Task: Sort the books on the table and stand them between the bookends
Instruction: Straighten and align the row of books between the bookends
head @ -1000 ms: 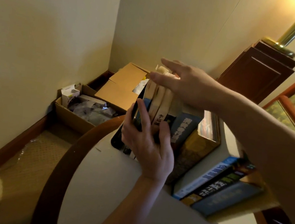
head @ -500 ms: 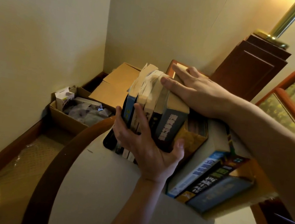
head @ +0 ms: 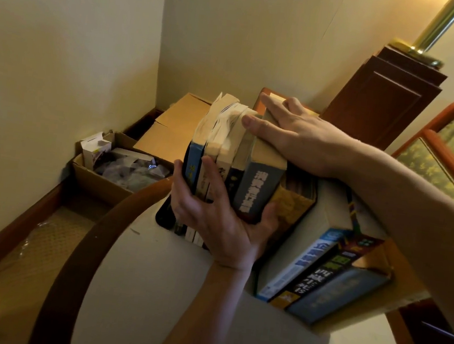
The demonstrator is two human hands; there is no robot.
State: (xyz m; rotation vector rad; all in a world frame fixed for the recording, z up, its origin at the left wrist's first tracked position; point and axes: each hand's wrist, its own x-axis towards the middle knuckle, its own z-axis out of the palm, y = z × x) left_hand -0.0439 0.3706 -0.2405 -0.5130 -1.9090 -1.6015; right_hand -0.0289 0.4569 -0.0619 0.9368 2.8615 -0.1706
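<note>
Cardboard boxes sit on the floor beyond the table edge. Left hand clasps the spines of five upright books against a dark bookend; right hand lies flat on top, fingers spread. Loosening either could let them fan and topple, I judge.

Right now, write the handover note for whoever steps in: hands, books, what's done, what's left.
Left hand: gripping the spines of a group of upright paperbacks at the row's left end.
Right hand: flat on top of the grey-blue thick book, steadying.
Black bookend: at the row's left foot.
Done: most books, including the larger blue-spined volumes, stand on the round white table.
Left: square the paperbacks up; right bookend not visible.
</note>
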